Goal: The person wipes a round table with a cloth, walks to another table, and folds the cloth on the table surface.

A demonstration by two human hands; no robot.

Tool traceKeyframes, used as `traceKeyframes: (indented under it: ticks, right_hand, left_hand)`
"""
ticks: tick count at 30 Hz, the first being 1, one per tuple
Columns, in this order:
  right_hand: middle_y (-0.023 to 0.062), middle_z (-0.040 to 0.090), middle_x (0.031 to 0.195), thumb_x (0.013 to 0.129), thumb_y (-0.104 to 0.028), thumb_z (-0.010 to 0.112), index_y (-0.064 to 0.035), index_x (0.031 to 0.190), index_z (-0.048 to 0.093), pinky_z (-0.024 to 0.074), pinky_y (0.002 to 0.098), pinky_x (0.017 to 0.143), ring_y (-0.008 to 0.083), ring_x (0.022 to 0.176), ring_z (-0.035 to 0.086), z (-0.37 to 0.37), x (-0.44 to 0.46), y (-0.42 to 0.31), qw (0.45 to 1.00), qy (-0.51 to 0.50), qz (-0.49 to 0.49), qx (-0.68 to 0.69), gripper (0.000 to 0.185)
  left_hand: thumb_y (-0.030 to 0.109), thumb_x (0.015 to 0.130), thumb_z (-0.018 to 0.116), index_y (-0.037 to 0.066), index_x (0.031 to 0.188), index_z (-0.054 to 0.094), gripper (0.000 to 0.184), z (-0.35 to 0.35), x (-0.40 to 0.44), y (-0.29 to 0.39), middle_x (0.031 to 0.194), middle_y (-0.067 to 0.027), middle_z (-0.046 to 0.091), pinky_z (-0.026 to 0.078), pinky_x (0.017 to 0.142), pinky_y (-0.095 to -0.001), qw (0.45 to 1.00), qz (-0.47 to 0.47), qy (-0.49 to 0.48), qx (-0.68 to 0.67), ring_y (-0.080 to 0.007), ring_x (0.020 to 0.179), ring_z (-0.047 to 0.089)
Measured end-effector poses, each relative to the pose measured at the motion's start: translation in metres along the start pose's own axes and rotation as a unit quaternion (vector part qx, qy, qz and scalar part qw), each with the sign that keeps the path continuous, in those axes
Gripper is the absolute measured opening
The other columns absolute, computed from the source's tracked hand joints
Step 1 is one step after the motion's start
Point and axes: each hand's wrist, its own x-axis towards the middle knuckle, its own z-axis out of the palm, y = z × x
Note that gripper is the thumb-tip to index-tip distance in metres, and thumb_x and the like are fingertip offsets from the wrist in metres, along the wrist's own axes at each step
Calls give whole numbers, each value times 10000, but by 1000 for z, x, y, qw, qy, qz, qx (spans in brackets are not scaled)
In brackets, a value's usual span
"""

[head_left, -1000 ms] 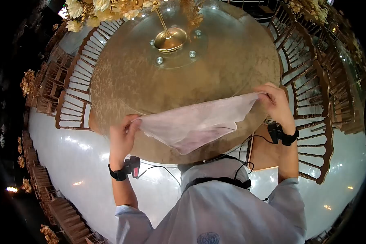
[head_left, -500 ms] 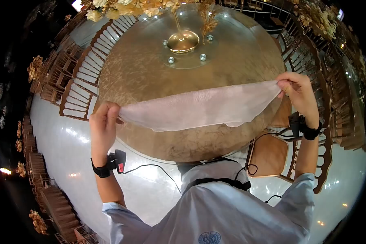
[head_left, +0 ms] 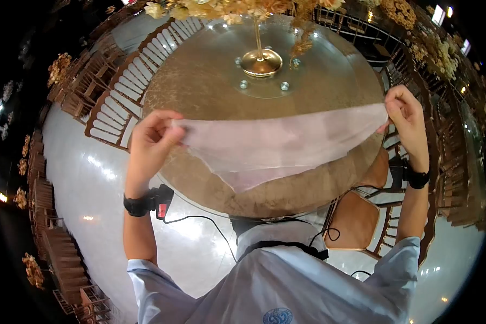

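A thin, pale pink cloth (head_left: pixel 286 141) is stretched between my two hands above the round brown table (head_left: pixel 200 97). My left hand (head_left: pixel 154 141) pinches its left corner between thumb and fingers. At the right, my right hand (head_left: pixel 406 116) grips the opposite upper corner. The top edge runs nearly straight with a slight sag, while a lower fold hangs to a point left of the middle. Both wrists wear black straps with small devices and cables.
A gold stand (head_left: pixel 261 63) with pale flowers (head_left: pixel 221 9) rises from a round glass plate at the table's far side. Wooden chairs (head_left: pixel 116 119) line the left, and more stand at the right, one with a brown seat (head_left: pixel 353 220) near my right forearm.
Since one second ago, my hands have moved farther apart and the cloth is spread wider. In the last half second my left hand has risen, and a pointed fold now hangs lower. The view has shifted.
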Motion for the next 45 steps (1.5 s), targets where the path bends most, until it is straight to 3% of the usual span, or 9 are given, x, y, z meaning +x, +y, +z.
traceKeyframes:
  ticks: [3,10,12,24,33,37,40,44,45]
  right_hand:
    - [15,590,813,983,-145,536,-8,1000,541,551,246,613,72,723,583,-3,0,0,999,-25,1,-20,137]
    - [17,589,905,825,15,700,-10,1012,539,529,217,663,63,802,576,4,-8,7,998,-54,-5,29,248]
    - [12,583,887,831,35,678,-8,1014,532,515,205,643,61,786,570,9,-10,1,997,0,72,12,237]
    - [51,576,847,952,-115,598,8,919,556,506,229,602,108,668,591,-23,-29,-11,992,60,-46,-99,134]
    - [52,526,796,942,-379,613,-36,782,503,400,276,660,150,732,496,-38,-59,-45,975,57,-108,-186,394]
    - [48,550,822,885,-268,671,1,796,551,411,247,674,134,768,520,-35,-54,-37,977,59,-87,-185,307]
    - [9,506,779,874,-21,586,17,810,568,394,211,631,86,725,505,-3,-16,-7,991,-14,0,-130,76]
    - [60,587,768,884,-121,648,27,858,640,437,251,555,123,643,556,39,13,91,981,-21,39,-191,150]
    - [74,606,713,881,-125,644,33,838,643,443,266,545,130,628,565,47,16,129,977,-2,-53,-208,163]
  left_hand:
    - [-11,877,660,-2,1061,589,197,-1,-3,-1,939,-47,652,558,637,-242,999,-4,-47,-1,-94,795,634]
    - [67,915,645,-7,1002,572,136,2,-1,7,814,-33,655,526,516,-209,999,-33,-4,-10,-56,678,615]
    - [94,937,620,-6,998,563,130,0,-2,9,816,-35,655,522,503,-211,999,-31,-4,12,-53,655,597]
    - [159,974,566,-21,849,591,221,-22,-16,31,751,-21,573,511,504,-235,996,42,50,66,-85,591,550]
    - [72,931,532,-26,721,564,234,-37,-46,65,689,-30,588,415,515,-226,987,108,61,105,-91,576,530]
    - [73,907,569,-37,736,604,206,-28,-45,67,668,-49,594,424,564,-250,988,41,32,146,-104,628,553]
    - [210,938,609,-39,766,637,304,-16,-15,20,649,-29,599,428,555,-246,977,-27,-23,212,-86,608,556]
    - [298,950,598,-19,706,604,401,8,21,-97,617,-16,561,402,546,-253,983,-78,-38,162,-81,591,512]
    - [310,949,600,-15,695,594,413,14,25,-124,610,-12,548,394,546,-252,984,-118,-33,132,-80,587,496]
